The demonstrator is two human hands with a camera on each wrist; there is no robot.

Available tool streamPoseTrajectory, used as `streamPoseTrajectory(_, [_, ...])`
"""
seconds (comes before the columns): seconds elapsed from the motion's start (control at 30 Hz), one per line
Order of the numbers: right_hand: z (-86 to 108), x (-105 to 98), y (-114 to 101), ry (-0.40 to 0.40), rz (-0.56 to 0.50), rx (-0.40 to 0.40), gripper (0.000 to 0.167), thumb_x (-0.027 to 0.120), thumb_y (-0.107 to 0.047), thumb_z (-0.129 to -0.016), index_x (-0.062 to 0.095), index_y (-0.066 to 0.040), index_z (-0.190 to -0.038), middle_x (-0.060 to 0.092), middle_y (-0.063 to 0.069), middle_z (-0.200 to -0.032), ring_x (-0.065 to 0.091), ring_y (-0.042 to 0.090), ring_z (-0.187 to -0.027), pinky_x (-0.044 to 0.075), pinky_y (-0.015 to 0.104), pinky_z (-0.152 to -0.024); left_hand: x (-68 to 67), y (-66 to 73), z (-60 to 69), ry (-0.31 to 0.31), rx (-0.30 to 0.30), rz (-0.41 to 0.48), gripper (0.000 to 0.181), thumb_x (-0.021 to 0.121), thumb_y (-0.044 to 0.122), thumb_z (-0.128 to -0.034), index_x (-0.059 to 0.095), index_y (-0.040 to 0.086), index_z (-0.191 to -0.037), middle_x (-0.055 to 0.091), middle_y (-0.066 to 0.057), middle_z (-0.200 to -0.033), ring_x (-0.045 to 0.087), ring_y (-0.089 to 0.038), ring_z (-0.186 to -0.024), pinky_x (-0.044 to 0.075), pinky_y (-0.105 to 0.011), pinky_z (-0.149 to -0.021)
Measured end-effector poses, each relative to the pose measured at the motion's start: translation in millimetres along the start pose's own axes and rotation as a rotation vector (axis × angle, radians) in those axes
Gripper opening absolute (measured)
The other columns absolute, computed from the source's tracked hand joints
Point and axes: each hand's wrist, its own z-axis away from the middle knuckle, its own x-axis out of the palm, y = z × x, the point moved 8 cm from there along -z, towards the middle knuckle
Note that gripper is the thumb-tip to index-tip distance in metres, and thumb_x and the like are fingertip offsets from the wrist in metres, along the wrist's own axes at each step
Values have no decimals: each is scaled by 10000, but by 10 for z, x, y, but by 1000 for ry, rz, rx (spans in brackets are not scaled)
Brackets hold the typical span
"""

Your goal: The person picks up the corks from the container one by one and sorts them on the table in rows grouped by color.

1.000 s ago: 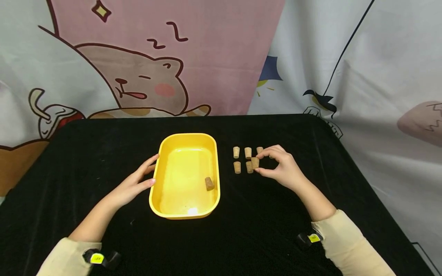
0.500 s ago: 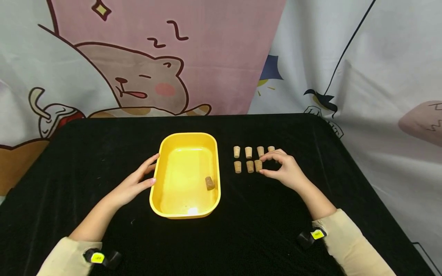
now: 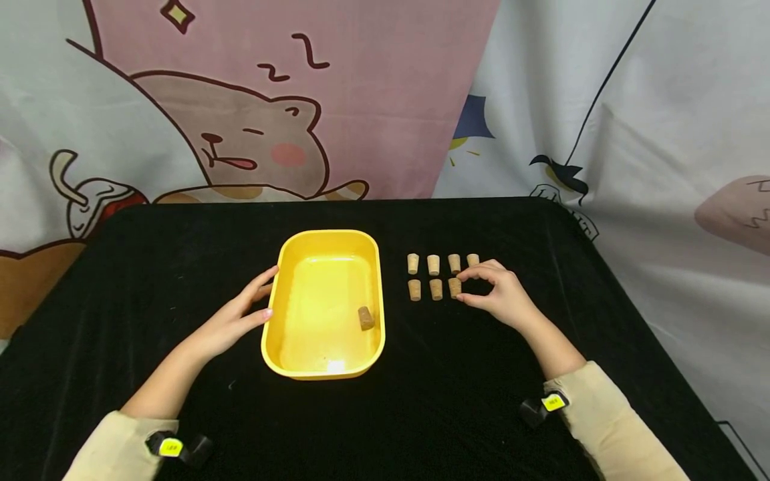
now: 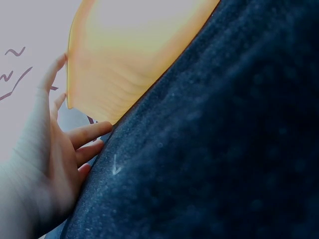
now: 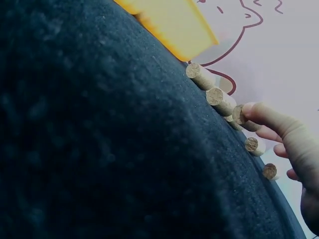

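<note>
My left hand (image 3: 237, 315) rests against the left wall of a yellow plastic tray (image 3: 271, 294), fingers extended and spread; the left wrist view shows the fingertips at the tray's side. Inside the tray a single brown cork stopper (image 3: 365, 318) leans near the right wall. Thumb and forefinger of my right hand (image 3: 499, 292) pinch a cork stopper (image 3: 454, 288) at the right end of the front row. Left of it stand a cork (image 3: 436, 289) and another cork (image 3: 414, 290). The right wrist view shows my thumb on the held cork (image 5: 239, 114).
Behind the front row stands a back row of corks (image 3: 433, 264), the rightmost cork (image 3: 473, 259) partly covered by my fingers. A black cloth (image 3: 385, 427) covers the table. A printed curtain (image 3: 385, 100) hangs along the far edge.
My right hand has moved slightly right and down with the pinched cork, which now stands in line with the front row, apart from its neighbour. My left hand and the tray stay put.
</note>
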Motion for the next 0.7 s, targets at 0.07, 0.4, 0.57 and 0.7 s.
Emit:
streamPoseTrajectory(0.07, [1,2,15,-6,11,6,329,815,-114,-739,693,-114,-1045,594,25,-1055,510,216,-1019,426,484,-874,0,0,-1,-1,2,0,661,487,164,-994,130,245,-1544,225,-253,-1516,267,-485,-1336,343,-675,-940])
streamPoseTrajectory(0.4, [15,12,105,-35,23,72,319,807,-122,-747,691,-96,-1044,591,52,-1040,505,239,-1011,417,473,-868,1,-8,0,1,1,0,660,484,167,-996,123,242,-1544,224,-256,-1514,275,-490,-1329,353,-668,-936])
streamPoseTrajectory(0.57, [5,12,111,-34,19,70,309,811,-122,-751,699,-91,-1037,604,51,-1022,502,242,-1001,408,466,-859,-3,-6,3,1,7,3,662,483,162,-996,120,231,-1545,222,-260,-1513,277,-494,-1326,352,-672,-934])
streamPoseTrajectory(0.7, [-3,-7,90,-31,43,58,338,822,-138,-744,701,-90,-1056,618,44,-1023,498,235,-1005,414,456,-845,-7,8,1,-6,23,6,665,483,149,-995,121,239,-1545,225,-256,-1514,284,-489,-1325,355,-667,-935])
